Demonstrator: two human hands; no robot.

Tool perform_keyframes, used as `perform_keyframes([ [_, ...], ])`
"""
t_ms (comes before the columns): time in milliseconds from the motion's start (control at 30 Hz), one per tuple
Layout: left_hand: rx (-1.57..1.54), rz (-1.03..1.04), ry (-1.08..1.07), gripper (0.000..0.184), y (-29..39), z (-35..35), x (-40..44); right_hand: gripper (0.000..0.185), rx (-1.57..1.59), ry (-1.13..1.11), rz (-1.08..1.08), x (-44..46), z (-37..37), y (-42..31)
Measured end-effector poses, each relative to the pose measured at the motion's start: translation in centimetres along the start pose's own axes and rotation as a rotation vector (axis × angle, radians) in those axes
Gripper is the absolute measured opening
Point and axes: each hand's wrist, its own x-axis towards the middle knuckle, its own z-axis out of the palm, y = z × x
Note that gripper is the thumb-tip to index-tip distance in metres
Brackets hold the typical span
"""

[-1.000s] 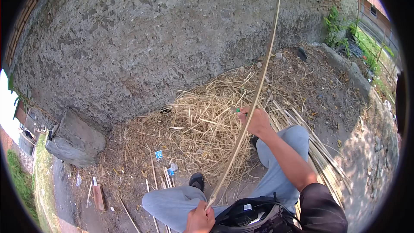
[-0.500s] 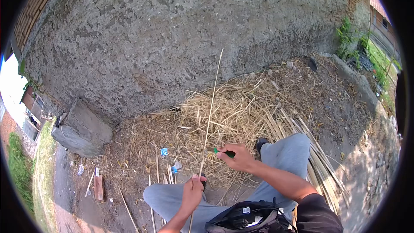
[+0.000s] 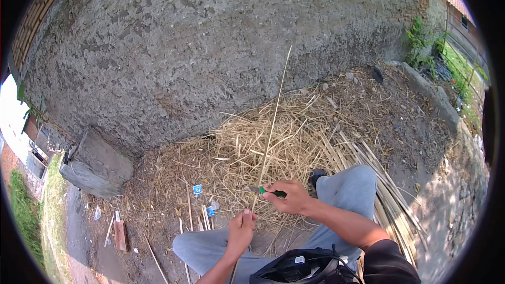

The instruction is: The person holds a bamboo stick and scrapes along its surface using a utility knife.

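Note:
My left hand [image 3: 241, 231] is closed round the lower part of a long thin bamboo strip [image 3: 273, 121], which slants up and away toward the wall. In my right hand [image 3: 289, 196] is a knife with a green handle [image 3: 264, 191]. Its short blade [image 3: 253, 189] points left and meets or overlaps the strip just above my left hand; whether it cuts in, I cannot tell. Beneath both hands lies a heap of pale bamboo shavings [image 3: 247, 137].
A rough grey wall [image 3: 210, 47] rises behind the heap. Split bamboo strips [image 3: 389, 205] lie right of my leg, and several shorter ones [image 3: 205, 218] lie left. A concrete block [image 3: 100, 163], a reddish-brown wooden piece [image 3: 120, 235] and a blue wrapper [image 3: 197, 189] are on the ground.
The strip's far end has swung right and upward. My left hand has shifted slightly right and up, while the knife has come to the strip and its blade now shows.

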Motion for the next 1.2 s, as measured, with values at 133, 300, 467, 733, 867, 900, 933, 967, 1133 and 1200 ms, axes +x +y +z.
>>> perform_keyframes([
  [133,-0.01,0.006,0.001,0.042,0.1,0.1,-0.1,0.015,-0.022,0.005,-0.017,0.1,0.2,0.1],
  [300,0.313,0.241,0.087,0.045,-1.3,1.0,-1.4,0.012,-0.143,-0.027,-0.038,0.4,0.3,-1.5],
  [467,0.518,0.204,0.028,0.041,-0.1,0.6,-3.3,0.014,-0.277,0.033,0.129,2.6,-1.7,0.5],
  [733,0.57,0.139,-0.026,0.039,-1.5,-1.4,-6.1,0.016,-0.259,0.07,0.161,2.3,-1.2,2.8],
  [867,0.709,0.166,-0.005,0.032,-2.4,-3.4,-8.2,0.016,-0.27,0.017,0.163,1.5,-0.5,2.6],
  [900,0.754,0.133,0.007,0.027,-1.9,-3.7,-8.8,0.015,-0.291,0.018,0.141,1.3,0.1,2.5],
  [933,0.756,0.123,0.003,0.027,-2.0,-4.0,-9.2,0.014,-0.311,0.015,0.123,1.0,0.5,2.5],
  [967,0.752,0.099,-0.012,0.032,-2.3,-4.3,-9.5,0.014,-0.308,0.011,0.127,1.0,0.4,2.9],
  [1133,0.815,-0.262,-0.16,0.043,-2.9,-7.7,-14.9,0.018,-0.382,0.199,0.641,3.8,-5.9,8.5],
  [1200,0.809,-0.245,-0.121,0.043,-3.0,-8.9,-16.4,0.021,-0.376,0.158,0.569,3.5,-6.0,7.8],
])
